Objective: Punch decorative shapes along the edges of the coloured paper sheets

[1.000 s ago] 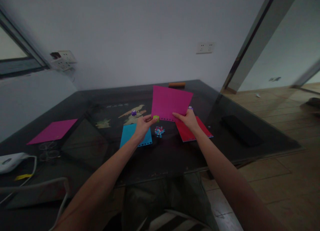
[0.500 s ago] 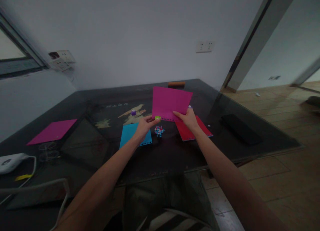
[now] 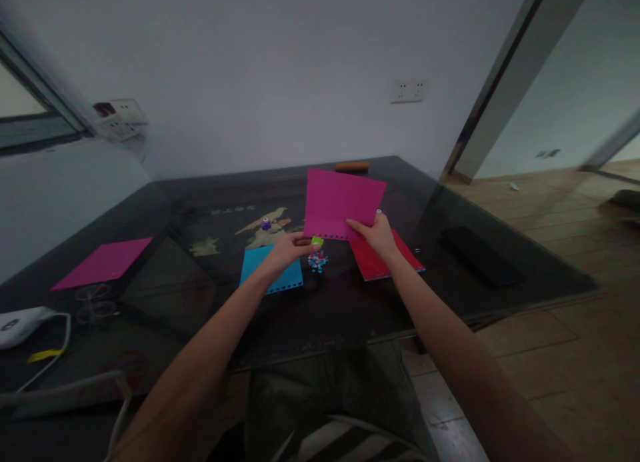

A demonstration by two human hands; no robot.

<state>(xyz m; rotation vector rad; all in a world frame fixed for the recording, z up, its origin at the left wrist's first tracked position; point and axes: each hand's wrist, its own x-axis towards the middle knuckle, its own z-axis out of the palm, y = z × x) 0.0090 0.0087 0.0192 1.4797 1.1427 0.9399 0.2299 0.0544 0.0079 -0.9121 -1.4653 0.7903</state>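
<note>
My right hand (image 3: 379, 237) grips the lower right part of a magenta sheet (image 3: 340, 199) and holds it raised above the table. A row of small punched holes runs along its bottom edge. In my left hand (image 3: 290, 249) is a small lime-green paper punch (image 3: 317, 241), closed between thumb and fingers at the sheet's lower left edge. I cannot tell whether paper is in its slot. A small pile of pink, blue and white paper bits (image 3: 317, 261) lies below it. A blue sheet (image 3: 285, 275) with an edge of holes rests under my left forearm. Near my right wrist lies a red sheet (image 3: 370, 259).
Two small purple punch-like pieces, a left one (image 3: 266, 224) and a right one (image 3: 379, 212), stand on the black table (image 3: 340, 315). Another magenta sheet (image 3: 103, 263), a cable coil (image 3: 95, 305) and a white device (image 3: 23, 325) lie left. A black case (image 3: 477, 255) lies right.
My left hand and the green punch have shifted slightly down and right along the sheet's lower edge. The magenta sheet has risen a little.
</note>
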